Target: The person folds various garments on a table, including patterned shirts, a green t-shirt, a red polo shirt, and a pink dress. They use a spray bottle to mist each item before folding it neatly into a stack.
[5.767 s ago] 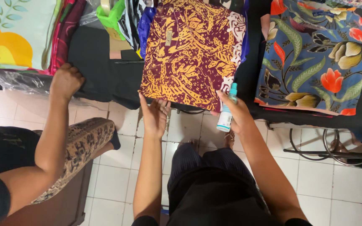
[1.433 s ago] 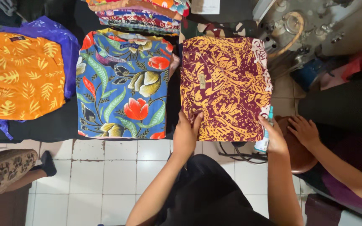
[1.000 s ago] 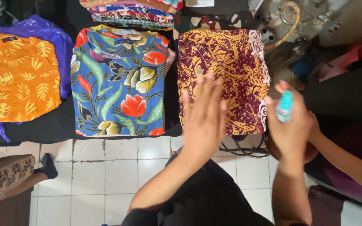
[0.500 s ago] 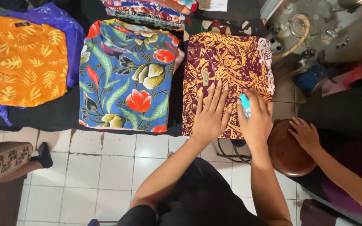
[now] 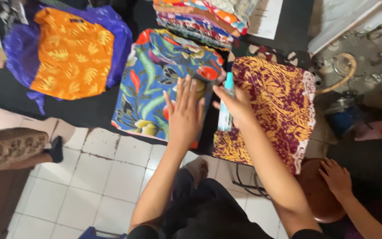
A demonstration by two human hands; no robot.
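Left hand (image 5: pixel 185 116) lies flat, fingers spread, pinning the blue cloth (image 5: pixel 155 79); right hand (image 5: pixel 236 105) grips a spray bottle (image 5: pixel 226 106) upright.

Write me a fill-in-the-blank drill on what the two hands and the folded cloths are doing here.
1. The left hand lies flat, fingers spread, on the folded ____ floral cloth.
2. The right hand holds a small bottle with a ____ cap.
3. The orange leaf-print cloth lies on a ____ garment.
4. The maroon-and-yellow cloth lies to the ____ of the floral one.

Missing words: blue; turquoise; purple; right
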